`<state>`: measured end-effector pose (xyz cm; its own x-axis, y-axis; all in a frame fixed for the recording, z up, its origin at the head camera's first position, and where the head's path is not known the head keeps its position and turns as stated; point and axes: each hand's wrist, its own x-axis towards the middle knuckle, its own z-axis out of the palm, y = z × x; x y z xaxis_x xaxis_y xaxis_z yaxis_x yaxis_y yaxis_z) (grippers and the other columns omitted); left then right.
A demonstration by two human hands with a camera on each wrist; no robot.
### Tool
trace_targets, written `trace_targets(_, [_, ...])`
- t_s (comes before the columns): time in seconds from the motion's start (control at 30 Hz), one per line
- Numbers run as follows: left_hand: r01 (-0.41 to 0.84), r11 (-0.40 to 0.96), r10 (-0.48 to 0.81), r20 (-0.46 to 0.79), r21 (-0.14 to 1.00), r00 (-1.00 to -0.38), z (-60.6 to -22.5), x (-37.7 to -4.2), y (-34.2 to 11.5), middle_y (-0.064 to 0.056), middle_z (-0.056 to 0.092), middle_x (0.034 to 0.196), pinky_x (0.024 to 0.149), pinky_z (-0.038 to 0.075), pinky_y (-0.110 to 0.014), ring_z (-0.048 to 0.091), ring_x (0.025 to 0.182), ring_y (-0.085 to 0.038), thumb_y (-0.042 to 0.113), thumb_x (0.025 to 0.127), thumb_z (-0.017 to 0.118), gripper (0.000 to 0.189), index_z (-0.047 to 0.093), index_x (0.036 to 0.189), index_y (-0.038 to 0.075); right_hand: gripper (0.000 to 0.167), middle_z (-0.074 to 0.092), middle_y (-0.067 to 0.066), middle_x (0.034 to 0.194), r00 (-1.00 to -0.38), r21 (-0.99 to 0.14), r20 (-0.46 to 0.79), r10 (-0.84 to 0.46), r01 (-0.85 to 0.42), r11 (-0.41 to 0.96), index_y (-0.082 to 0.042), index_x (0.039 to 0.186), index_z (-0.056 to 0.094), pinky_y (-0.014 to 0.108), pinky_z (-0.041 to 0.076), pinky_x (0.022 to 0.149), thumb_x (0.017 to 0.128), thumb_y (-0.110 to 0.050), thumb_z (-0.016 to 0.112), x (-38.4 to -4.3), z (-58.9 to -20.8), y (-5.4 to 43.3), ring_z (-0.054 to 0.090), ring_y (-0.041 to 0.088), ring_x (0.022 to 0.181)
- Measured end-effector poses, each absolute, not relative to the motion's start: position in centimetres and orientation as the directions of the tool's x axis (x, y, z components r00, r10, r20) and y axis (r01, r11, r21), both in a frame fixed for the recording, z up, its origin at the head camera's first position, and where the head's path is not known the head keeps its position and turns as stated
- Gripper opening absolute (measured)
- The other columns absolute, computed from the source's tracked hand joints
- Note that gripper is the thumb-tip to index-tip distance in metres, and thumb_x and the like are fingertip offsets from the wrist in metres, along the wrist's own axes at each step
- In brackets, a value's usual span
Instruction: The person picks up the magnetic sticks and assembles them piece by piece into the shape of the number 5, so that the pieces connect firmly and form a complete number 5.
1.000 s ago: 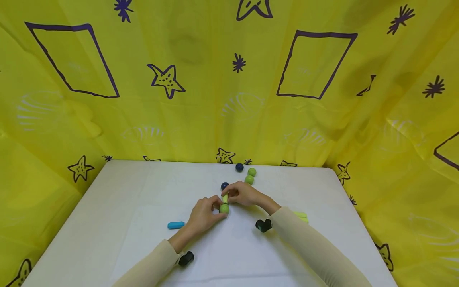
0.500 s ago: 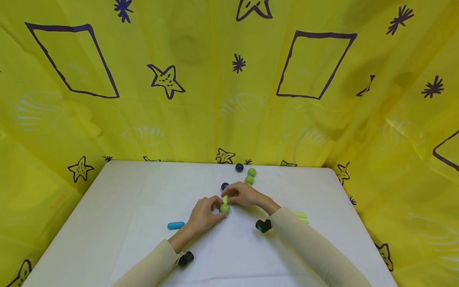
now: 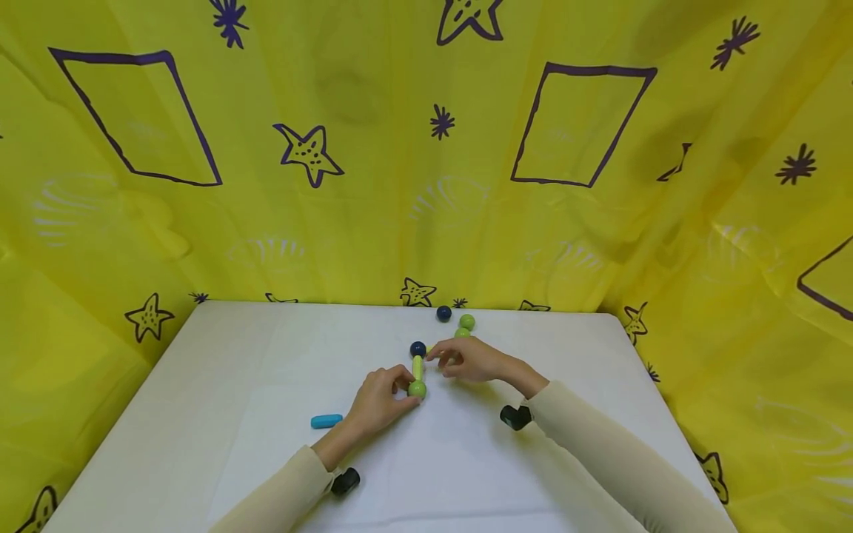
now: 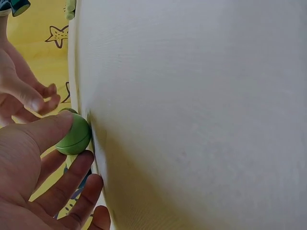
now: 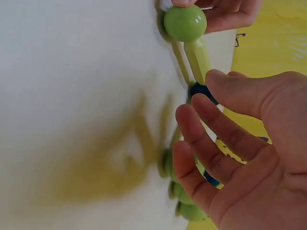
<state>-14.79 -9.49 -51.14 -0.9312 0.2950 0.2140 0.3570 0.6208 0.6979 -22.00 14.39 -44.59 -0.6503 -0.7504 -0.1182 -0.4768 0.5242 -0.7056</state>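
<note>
My left hand (image 3: pixel 383 400) pinches a glossy green ball (image 3: pixel 417 389) between thumb and fingers, low over the white table. From that ball a pale yellow-green rod (image 3: pixel 417 368) runs away to a dark blue ball (image 3: pixel 417 349). The right wrist view shows the same green ball (image 5: pixel 185 23), rod (image 5: pixel 196 60) and part of the blue ball (image 5: pixel 202 92) in one line. My right hand (image 3: pixel 469 360) hovers just right of the rod, its fingers spread and holding nothing. A second pale rod shows between the blue ball and its fingertips, mostly covered.
Behind my right hand lie two more green balls (image 3: pixel 467 322) and another dark blue ball (image 3: pixel 443 314). A bright blue rod (image 3: pixel 326 421) lies left of my left wrist. Yellow patterned curtain (image 3: pixel 373 222) surrounds the white table (image 3: pixel 266 355) at the back and sides.
My right hand has let go of the pale rod and moved right, uncovering the rod and blue ball. My left hand stays on the green ball. My right sleeve now covers the pale rods at the right.
</note>
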Motion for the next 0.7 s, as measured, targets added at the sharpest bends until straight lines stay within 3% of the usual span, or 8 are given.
trace_targets(0.3, [0.345,0.628,0.299,0.194,0.697,-0.934,-51.0,-14.7,-9.4,0.004,0.073,0.092,0.073,0.043,-0.029,0.053,0.080,-0.012,0.023,0.086,0.085,0.025,0.072,0.105,0.015,0.032,0.069,0.020,0.119,-0.626,-0.642,-0.122,-0.770,-0.542,0.542,-0.002,0.130,0.065,0.036,0.056,0.086,0.098,-0.001,0.067,-21.1,-42.5,18.5,0.068,0.028,0.102])
trace_targets(0.7, [0.398,0.616,0.345,0.221,0.680,-0.912,-50.8,-14.7,-9.5,0.001,0.074,0.095,0.077,0.046,-0.034,0.058,0.084,-0.016,0.018,0.087,0.083,0.026,0.074,0.111,0.015,0.033,0.070,0.021,0.115,-0.699,-0.630,-0.146,-0.700,-0.480,0.611,-0.002,0.129,0.064,0.037,0.055,0.084,0.096,0.000,0.068,-19.8,-41.9,25.1,0.068,0.029,0.095])
